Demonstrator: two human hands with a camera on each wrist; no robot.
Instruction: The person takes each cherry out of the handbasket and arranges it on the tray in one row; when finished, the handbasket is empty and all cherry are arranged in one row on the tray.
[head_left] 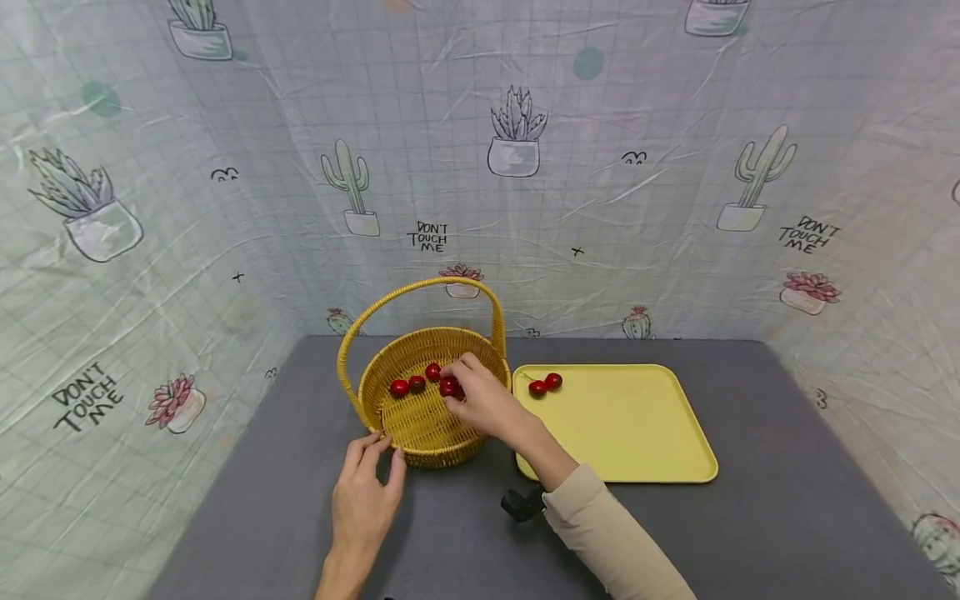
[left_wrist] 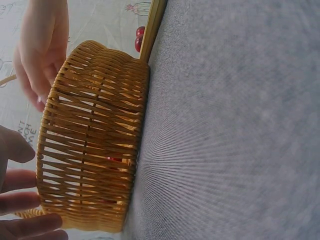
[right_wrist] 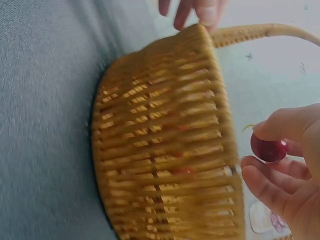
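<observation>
Backdrop: wrinkled sheet (head_left: 450,108) printed with potted cacti, filling the upper frame from edge to edge.
Left hand (head_left: 367,496): lower centre-left, fingers loosely bent and fingertips touching the basket rim near the foot of the handle; no cherry in it.
Handle (head_left: 397,293): tall arch wrapped in woven strand, its span slanting from lower left to upper right.
Basket (head_left: 438,454): centre of the frame, round, yellow-brown open weave with a ribbed wall, glossy.
Loose cherries (head_left: 399,388): three inside the basket, left of the right hand's fingertips; smooth, round, deep red.
Held cherry (right_wrist: 267,149): above the basket's inside, right of the loose ones; shiny and dark, a thin stem showing. Whether a second is tucked behind it, I cannot tell.
Right hand (head_left: 480,400): reaching in from lower right, pinching the held cherry between thumb and fingers; nearer the loose cherries than the left.
Tray cherries (head_left: 553,381): two, touching or nearly so, at the tray's upper left corner.
Tray (head_left: 622,433): right of the basket, flat, matt pale yellow, rounded corners, long axis running left to right.
</observation>
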